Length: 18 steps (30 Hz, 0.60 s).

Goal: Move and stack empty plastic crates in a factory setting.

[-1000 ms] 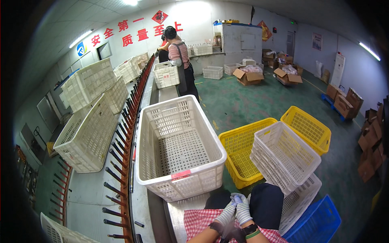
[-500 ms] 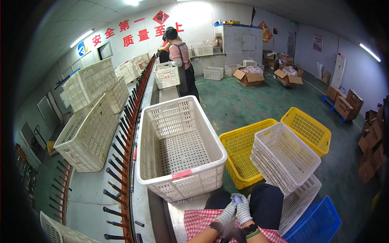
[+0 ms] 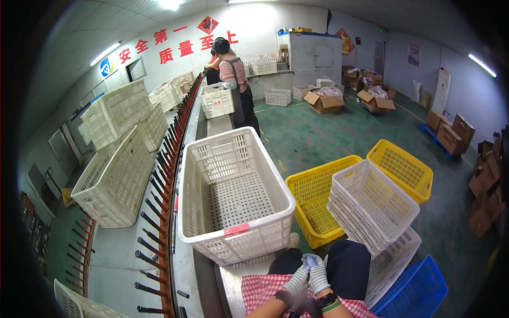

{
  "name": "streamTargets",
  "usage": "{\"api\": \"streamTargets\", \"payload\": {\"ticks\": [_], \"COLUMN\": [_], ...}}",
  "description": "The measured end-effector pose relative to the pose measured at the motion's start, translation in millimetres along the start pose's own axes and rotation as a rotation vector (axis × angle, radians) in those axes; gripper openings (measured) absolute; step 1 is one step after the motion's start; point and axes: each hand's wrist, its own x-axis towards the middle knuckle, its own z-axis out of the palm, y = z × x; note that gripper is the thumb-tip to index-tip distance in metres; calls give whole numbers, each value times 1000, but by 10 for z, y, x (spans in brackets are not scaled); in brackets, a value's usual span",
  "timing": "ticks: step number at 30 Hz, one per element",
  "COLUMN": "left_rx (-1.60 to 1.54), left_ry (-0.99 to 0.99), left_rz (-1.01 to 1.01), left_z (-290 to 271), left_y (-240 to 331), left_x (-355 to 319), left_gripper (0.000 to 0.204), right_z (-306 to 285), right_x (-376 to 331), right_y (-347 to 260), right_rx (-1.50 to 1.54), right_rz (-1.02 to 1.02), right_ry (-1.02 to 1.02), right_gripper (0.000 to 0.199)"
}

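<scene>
My left hand [image 3: 297,279] and my right hand [image 3: 319,276], both in striped knit gloves, rest together in my lap between dark-trousered knees. Their fingers are closed against each other, and no object shows in them. Just ahead, a large white plastic crate [image 3: 258,239] with a red label on its rim stands on the metal bench, with nothing in it. Neither hand touches it. Left of that crate runs a rust-coloured rail [image 3: 166,275] carrying a long row of dark rods [image 3: 150,261].
Right of me are a yellow crate [image 3: 313,241], stacked white crates [image 3: 344,222], a second yellow crate [image 3: 408,167] and a blue crate [image 3: 419,297]. More white crates [image 3: 114,185] sit beyond the rods. A co-worker [image 3: 236,79] stands farther along the line. Open cardboard boxes [image 3: 324,103] lie behind.
The rods along the rail show in slightly different places. My view has shifted a little, and a light shoe tip now shows beside the white crate. My hands stay together in my lap.
</scene>
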Motion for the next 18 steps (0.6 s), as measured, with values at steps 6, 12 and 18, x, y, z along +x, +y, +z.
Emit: {"api": "streamTargets", "payload": {"ticks": [6,12,18], "left_rx": [-22,-19,36], "left_ry": [8,28,49], "left_rz": [-10,-3,32], "left_z": [-262,-160,159], "left_y": [-16,-8,97], "left_x": [142,58,-164], "left_gripper": [26,24,23], "right_z": [28,27,14], "right_x": [26,14,19], "right_y": [87,67,91], "right_rx": [8,-3,-7], "right_rz": [-4,1,2], "right_ry": [-9,9,-10], "right_gripper": [17,17,17]}}
